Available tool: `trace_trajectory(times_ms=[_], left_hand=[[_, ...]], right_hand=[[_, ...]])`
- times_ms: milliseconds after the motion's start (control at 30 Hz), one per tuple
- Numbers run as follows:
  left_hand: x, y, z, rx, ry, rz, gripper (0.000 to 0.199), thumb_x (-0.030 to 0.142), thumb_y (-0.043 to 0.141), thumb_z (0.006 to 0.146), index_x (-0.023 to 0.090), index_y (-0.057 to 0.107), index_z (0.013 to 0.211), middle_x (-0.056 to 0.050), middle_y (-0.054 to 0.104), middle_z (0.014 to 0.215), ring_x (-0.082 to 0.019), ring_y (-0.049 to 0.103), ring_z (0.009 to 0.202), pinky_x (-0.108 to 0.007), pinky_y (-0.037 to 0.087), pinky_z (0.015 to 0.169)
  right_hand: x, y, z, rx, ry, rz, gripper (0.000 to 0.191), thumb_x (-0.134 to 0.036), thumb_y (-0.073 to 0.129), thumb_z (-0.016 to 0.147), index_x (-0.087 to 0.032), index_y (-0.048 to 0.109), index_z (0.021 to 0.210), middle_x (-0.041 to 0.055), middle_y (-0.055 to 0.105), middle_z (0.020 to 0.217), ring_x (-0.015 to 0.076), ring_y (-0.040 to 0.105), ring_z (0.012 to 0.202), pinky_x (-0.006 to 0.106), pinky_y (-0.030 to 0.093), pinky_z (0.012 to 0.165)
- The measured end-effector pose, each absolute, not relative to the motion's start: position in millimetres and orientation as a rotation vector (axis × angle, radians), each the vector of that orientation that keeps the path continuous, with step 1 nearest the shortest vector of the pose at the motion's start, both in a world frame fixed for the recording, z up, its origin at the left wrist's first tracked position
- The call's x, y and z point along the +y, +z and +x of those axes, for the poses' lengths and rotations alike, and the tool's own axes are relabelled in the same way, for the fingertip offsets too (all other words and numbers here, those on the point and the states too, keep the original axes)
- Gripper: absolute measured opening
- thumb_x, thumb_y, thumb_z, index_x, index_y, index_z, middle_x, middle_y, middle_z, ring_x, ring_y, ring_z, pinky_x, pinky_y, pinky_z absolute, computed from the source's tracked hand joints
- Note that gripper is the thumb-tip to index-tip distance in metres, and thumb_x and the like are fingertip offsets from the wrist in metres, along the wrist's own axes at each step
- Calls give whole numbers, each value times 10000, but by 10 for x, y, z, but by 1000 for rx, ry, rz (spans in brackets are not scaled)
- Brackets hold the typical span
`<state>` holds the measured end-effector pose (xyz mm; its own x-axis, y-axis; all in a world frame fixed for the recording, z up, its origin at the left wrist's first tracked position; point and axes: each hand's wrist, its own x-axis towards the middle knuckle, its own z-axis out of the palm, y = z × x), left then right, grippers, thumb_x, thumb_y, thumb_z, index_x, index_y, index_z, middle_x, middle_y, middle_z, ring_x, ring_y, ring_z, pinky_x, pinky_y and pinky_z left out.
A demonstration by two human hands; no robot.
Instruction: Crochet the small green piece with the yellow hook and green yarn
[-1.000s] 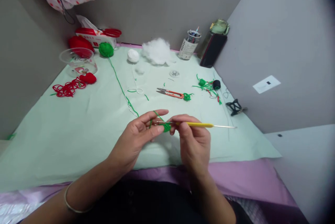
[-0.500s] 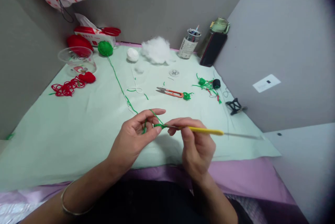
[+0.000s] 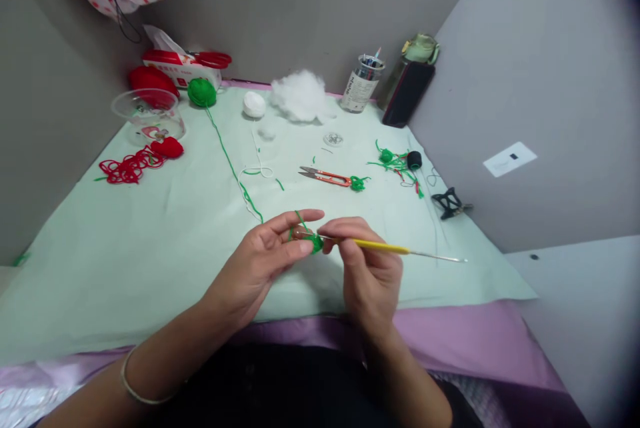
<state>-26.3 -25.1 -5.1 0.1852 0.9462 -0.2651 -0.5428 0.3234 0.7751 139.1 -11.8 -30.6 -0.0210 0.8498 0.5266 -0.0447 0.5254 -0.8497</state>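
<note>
Between the thumb and fingers of my left hand (image 3: 270, 251) is a small green crochet piece (image 3: 316, 243). Green yarn (image 3: 301, 219) runs up over the raised index finger of that hand. My right hand (image 3: 373, 268) is closed around the yellow handle of a crochet hook (image 3: 383, 246). The hook's thin metal tip lies at the top of the green piece, close to the left fingers, and its other metal end points right. A strand leads from the left hand back to a green yarn ball (image 3: 202, 92).
Orange thread snips (image 3: 327, 177) lie beyond the hands, with white stuffing (image 3: 303, 98) and a white yarn ball (image 3: 254, 105) farther back. Red yarn (image 3: 125, 167) and a clear plastic cup (image 3: 150, 118) are left. A pen jar (image 3: 362, 85), phone (image 3: 407, 95) and yarn scraps (image 3: 395, 160) are right.
The hook has slid left, its tip now showing past the green piece. My right hand has shifted slightly left, and the green piece has turned so more of it shows.
</note>
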Motion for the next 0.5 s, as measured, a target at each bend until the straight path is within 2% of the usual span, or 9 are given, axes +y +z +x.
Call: trace_trajectory(times_ms=[67,133,167,233,300,367,400,433,500], left_hand=[[-270,-60,-241,881,1177,644,321,247,905,820,254,866,1139,-19,742,900,-160,632,880,-280,499,898],[-283,-83,-219,924,1214,662,354,253,921,806,255,860,1155,-17,739,895,-180,643,928,-283,493,896],[-284,-95,-210,928,1224,650,381,255,926,801,252,852,1175,-14,737,884,-176,642,910,-280,493,885],[-277,-114,-201,889,1195,590,414,278,927,806,232,840,1208,-1,720,833,-131,602,754,-271,499,840],[-259,-120,-210,821,1114,507,403,287,921,810,199,844,1195,44,633,704,-63,428,556,-269,514,815],[-240,-116,-234,764,1057,450,344,270,908,818,170,861,1144,101,477,590,-39,248,493,-273,530,852],[-235,-111,-246,751,1058,439,312,251,899,824,169,867,1123,115,423,569,-41,222,495,-277,532,883],[-233,-106,-257,754,1080,442,291,233,889,830,180,870,1116,114,415,572,-45,236,504,-275,528,901],[-241,-99,-265,799,1130,492,288,226,888,830,222,871,1117,78,524,646,-58,315,547,-248,506,837]], right_hand=[[-128,-315,1365,-1474,781,-769,192,-205,628,1048,-268,806,1080,41,792,959,188,738,836,341,624,707],[-164,-350,1342,-1563,620,-801,243,-147,636,1033,-283,797,1153,43,794,984,196,751,873,344,633,725],[-186,-372,1335,-1621,509,-816,288,-117,649,1019,-289,790,1202,52,794,1020,203,754,904,349,636,741],[-222,-411,1337,-1713,287,-809,385,-74,681,985,-292,770,1289,76,790,1103,220,755,965,359,638,768],[-231,-423,1363,-1717,230,-796,398,-73,677,982,-293,768,1302,82,788,1111,226,750,968,367,635,767],[-211,-405,1401,-1600,379,-806,315,-107,637,1013,-289,793,1216,62,784,1016,208,732,889,356,616,729],[-194,-389,1417,-1512,500,-810,269,-136,617,1032,-285,803,1156,49,772,956,192,712,829,343,599,699],[-177,-373,1427,-1428,629,-808,235,-170,605,1047,-278,806,1101,38,758,909,176,689,773,331,581,672],[-148,-349,1427,-1321,840,-785,190,-239,618,1055,-260,805,1029,29,741,870,155,655,705,315,555,637]])
